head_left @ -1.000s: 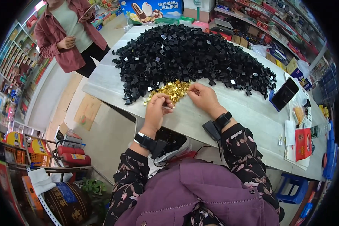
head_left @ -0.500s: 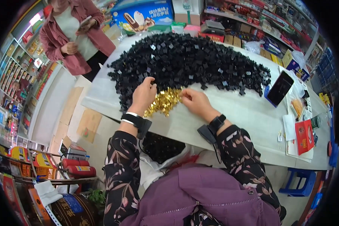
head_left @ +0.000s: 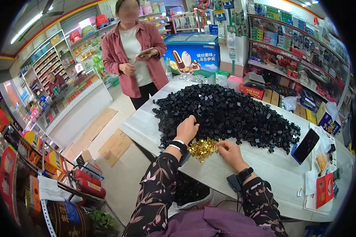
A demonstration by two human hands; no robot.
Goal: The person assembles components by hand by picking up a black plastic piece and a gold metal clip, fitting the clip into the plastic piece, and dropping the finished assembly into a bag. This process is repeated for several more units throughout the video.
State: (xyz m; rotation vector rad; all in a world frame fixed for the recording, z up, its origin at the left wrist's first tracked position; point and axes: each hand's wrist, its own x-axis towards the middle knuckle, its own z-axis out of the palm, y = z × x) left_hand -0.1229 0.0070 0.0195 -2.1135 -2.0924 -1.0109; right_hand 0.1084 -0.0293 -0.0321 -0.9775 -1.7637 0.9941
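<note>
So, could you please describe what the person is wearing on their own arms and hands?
Both arms wear long dark sleeves with a pink-and-cream leaf print. The left hand is bare, with a black band edged in white at the wrist. The right hand is bare too, with a black wristband and a small black box by it.

Single head-worn fisheye cam, facing down-forward, near table, shop aisle beyond.

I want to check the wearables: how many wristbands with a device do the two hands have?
2. One black wristband sits on the left hand at the black pile; another black wristband sits on the right hand beside the gold pieces.
</note>
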